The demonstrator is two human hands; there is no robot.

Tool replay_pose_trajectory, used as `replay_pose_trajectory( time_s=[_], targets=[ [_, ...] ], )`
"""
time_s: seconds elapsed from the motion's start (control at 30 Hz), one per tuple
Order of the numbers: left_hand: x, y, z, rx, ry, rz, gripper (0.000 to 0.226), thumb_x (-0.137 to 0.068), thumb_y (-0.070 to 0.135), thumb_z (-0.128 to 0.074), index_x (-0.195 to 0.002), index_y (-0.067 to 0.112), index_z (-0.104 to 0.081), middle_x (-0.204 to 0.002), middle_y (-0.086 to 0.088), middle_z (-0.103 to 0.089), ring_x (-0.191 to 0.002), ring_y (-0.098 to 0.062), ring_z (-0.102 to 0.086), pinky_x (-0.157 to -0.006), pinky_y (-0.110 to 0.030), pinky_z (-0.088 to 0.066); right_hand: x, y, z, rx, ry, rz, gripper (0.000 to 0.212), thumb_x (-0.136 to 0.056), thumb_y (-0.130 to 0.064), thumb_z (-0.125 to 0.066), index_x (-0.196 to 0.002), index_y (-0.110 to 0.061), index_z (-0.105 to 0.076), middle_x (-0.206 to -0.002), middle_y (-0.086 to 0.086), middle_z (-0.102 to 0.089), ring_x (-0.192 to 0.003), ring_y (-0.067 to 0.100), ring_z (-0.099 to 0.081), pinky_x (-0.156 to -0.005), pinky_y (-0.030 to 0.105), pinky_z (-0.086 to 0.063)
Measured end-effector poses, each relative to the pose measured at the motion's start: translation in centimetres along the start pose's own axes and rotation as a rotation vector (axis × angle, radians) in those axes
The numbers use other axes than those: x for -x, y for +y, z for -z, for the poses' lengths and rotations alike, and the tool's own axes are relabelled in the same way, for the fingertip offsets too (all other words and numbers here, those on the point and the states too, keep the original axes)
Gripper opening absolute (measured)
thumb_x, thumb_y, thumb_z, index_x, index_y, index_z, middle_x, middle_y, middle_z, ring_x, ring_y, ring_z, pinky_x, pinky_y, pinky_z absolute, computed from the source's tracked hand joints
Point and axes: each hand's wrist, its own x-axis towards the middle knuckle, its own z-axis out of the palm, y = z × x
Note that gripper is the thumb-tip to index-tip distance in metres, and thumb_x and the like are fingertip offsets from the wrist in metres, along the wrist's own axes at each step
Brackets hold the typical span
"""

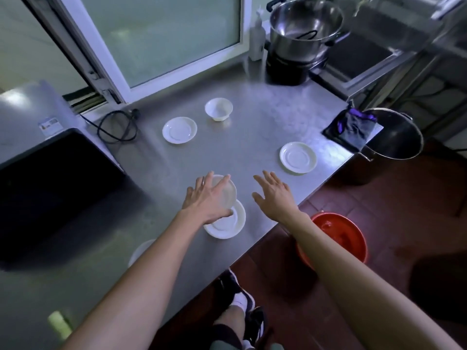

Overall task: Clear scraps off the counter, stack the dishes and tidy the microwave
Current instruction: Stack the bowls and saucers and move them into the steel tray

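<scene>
My left hand [208, 198] grips a small white bowl [227, 192] from above, just over a white saucer [231, 224] near the counter's front edge. To its right, my right hand [274, 193] hovers above the steel counter [252, 137] with fingers spread and nothing in it. Three more white dishes stand farther out: a saucer [179, 130] at the back left, a bowl [218, 109] behind it, and a saucer [298, 157] at the right. Part of another white plate [140, 251] shows under my left forearm. The microwave [50, 178] fills the left side.
A coiled black cable [117, 127] lies by the window frame. At the back stand a steel pot on a black cooker [303, 36] and a bottle [256, 40]. A dark cloth [353, 130] lies at the counter's right edge beside a steel pot [396, 135]. A red basin [336, 238] sits on the floor.
</scene>
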Motion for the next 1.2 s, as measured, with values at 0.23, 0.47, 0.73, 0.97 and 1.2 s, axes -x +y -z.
replay_pose_trajectory(
  time_s=[0.23,0.47,0.73,0.97,1.2],
  targets=[
    [-6.7,-2.8,2.1,0.123,0.03,0.062,0.107,-0.069,0.073,-0.068,-0.154,0.044,-0.008,-0.161,-0.005,-0.01,-0.144,-0.031,-0.017,-0.111,-0.052,-0.03,-8.6,-1.0,2.0,0.127,-0.058,0.09,0.057,-0.103,-0.041,-0.045,-0.154,-0.025,-0.026,-0.166,0.005,-0.014,-0.153,0.024,-0.012,-0.119,0.044,-0.019],
    [-9.8,-6.2,4.6,0.141,0.026,0.155,0.107,-0.069,0.077,-0.065,-0.155,0.042,-0.01,-0.162,-0.007,-0.012,-0.144,-0.032,-0.02,-0.11,-0.052,-0.032,-16.1,-3.3,3.7,0.166,-0.061,0.169,0.059,-0.102,-0.044,-0.046,-0.154,-0.026,-0.026,-0.166,0.004,-0.015,-0.153,0.024,-0.014,-0.118,0.043,-0.021],
    [-14.7,-8.0,6.2,0.138,0.053,0.269,0.108,-0.069,0.078,-0.064,-0.154,0.039,-0.012,-0.157,-0.003,-0.013,-0.139,-0.033,-0.026,-0.104,-0.051,-0.036,-26.0,-4.7,4.0,0.185,-0.073,0.303,0.061,-0.098,-0.043,-0.054,-0.15,-0.023,-0.029,-0.165,0.006,-0.018,-0.151,0.028,-0.018,-0.115,0.046,-0.027],
    [-19.4,-7.8,6.5,0.153,-0.001,0.387,0.108,-0.069,0.077,-0.064,-0.155,0.041,-0.01,-0.154,-0.002,-0.014,-0.14,-0.03,-0.024,-0.105,-0.05,-0.037,-35.1,-3.5,4.6,0.199,-0.125,0.359,0.071,-0.094,-0.046,-0.059,-0.153,-0.024,-0.026,-0.165,0.008,-0.016,-0.152,0.029,-0.014,-0.114,0.046,-0.027],
    [-23.7,-7.0,6.8,0.214,-0.029,0.483,0.107,-0.069,0.075,-0.064,-0.155,0.042,-0.009,-0.159,-0.002,-0.011,-0.144,-0.027,-0.017,-0.11,-0.049,-0.034,-41.0,-2.8,3.9,0.276,-0.178,0.43,0.08,-0.089,-0.059,-0.057,-0.153,-0.03,-0.02,-0.166,0.007,-0.006,-0.152,0.031,-0.004,-0.114,0.05,-0.025]
  ],
)
